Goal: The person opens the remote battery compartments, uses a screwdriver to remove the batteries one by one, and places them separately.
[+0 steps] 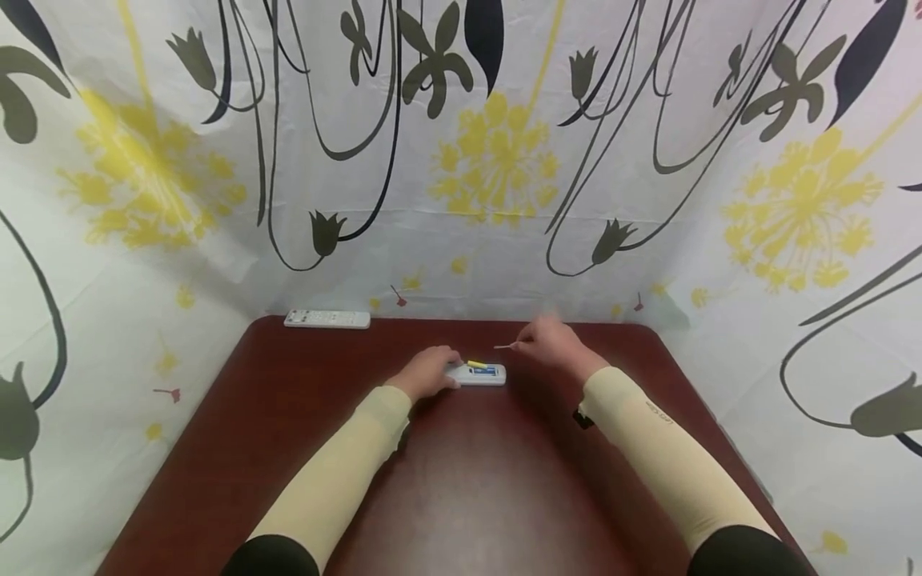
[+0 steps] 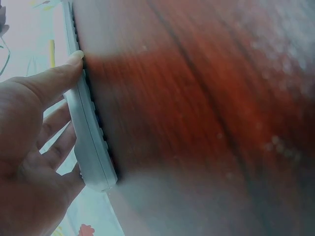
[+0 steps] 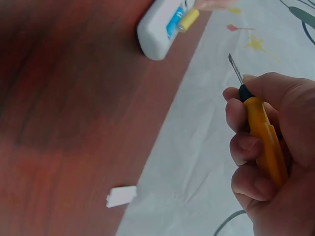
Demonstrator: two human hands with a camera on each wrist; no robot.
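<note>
My left hand (image 1: 425, 374) grips a white remote control (image 1: 479, 382) by its left end, thumb along the near edge. The remote lies with its buttons down and its battery bay uncovered. A blue battery (image 3: 173, 23) sits in the bay. Beside it a yellow battery (image 3: 188, 21) stands out, raised and partly over the far edge. My right hand (image 1: 556, 344) holds a screwdriver (image 3: 266, 137) by its yellow handle, right of the remote. Its metal tip points towards the remote and is apart from it. In the left wrist view the bay itself is hidden.
Another white remote control (image 1: 327, 319) lies at the table's back left edge. A small white battery cover (image 3: 121, 196) lies near the table's far edge in the right wrist view. Patterned cloth (image 1: 461, 184) hangs around the reddish-brown table (image 1: 288, 416).
</note>
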